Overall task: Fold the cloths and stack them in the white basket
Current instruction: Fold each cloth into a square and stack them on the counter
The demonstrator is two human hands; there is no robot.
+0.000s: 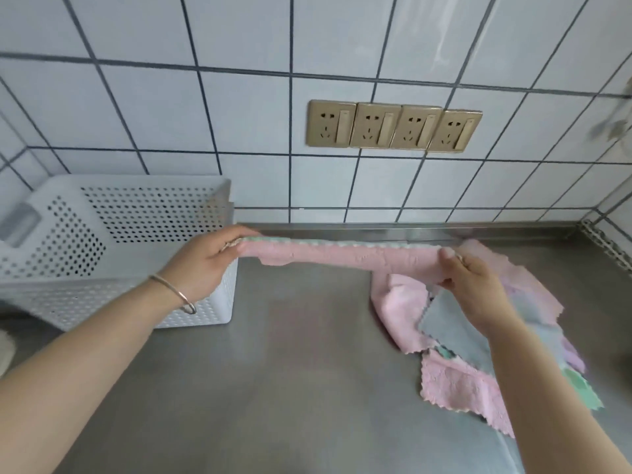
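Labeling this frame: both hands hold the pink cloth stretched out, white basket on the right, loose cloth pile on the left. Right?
One thing is off: the sides are swapped. In the head view the white basket stands on the left and the loose cloth pile lies on the right. The rest holds: the left hand and right hand pinch the ends of the pink cloth, stretched between them above the steel counter.

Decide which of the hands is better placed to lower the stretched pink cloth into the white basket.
Left. The left hand pinches the pink fleece cloth beside the white perforated plastic basket; the right hand hangs over the heap of loose cloths.
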